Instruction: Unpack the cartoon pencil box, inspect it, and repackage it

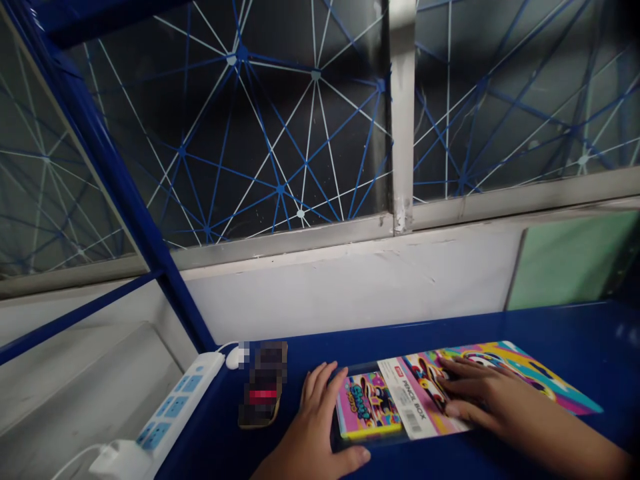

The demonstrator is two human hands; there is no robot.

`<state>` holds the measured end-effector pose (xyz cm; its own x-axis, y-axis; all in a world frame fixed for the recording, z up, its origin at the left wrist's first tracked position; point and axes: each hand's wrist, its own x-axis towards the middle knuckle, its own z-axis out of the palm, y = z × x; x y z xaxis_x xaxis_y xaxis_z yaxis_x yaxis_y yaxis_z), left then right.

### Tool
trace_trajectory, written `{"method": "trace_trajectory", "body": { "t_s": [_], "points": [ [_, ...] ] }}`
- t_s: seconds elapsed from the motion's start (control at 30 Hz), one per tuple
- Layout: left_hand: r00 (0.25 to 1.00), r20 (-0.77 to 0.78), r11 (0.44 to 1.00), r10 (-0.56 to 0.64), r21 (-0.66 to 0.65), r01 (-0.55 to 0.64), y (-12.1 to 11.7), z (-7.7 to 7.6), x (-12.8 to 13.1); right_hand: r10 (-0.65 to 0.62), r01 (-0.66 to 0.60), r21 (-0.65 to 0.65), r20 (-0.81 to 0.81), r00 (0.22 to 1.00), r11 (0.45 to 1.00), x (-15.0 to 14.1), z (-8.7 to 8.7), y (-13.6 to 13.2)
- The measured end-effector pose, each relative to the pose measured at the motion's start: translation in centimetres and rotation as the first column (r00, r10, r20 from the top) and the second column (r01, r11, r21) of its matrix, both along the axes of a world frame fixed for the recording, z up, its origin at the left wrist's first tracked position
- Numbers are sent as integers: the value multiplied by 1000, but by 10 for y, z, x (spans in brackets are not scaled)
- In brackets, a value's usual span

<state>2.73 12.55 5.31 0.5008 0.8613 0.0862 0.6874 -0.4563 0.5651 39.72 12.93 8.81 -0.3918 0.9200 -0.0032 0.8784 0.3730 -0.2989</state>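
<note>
A packaged pencil box (367, 403) lies on the blue table, brightly printed in pink and yellow. Across it runs a white band (400, 393) marked "PENCIL BOX" with a barcode. My left hand (313, 427) is at the pack's left end, fingers apart, with the thumb near its front edge. Flat over the printed part right of the band rests my right hand (475, 393), fingers stretched out. Beyond that hand a colourful printed sheet or card (540, 377) extends to the right; whether it joins the pack is hidden by the hand.
Left of my left hand lies a phone (267, 373), partly pixelated. A white power strip (175, 407) with a plug (117, 460) runs along the left edge of the blue table (320, 343). A blue metal post (110, 160) and patterned windows (280, 133) stand behind.
</note>
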Motion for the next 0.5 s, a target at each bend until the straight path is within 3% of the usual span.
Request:
{"method": "trace_trajectory", "body": {
  "t_s": [0.17,0.33,0.5],
  "points": [
    [989,-127,977,-76,191,99,3,5,0,20,-19,11,-86,996,1000,0,-10,0],
    [943,-299,879,-146,399,263,-2,8,7,85,-79,103,-54,995,992,-12,-35,2],
    [909,-384,785,-163,508,355,-3,7,16,44,-38,213,-21,999,976,-37,-54,6]
  ]
}}
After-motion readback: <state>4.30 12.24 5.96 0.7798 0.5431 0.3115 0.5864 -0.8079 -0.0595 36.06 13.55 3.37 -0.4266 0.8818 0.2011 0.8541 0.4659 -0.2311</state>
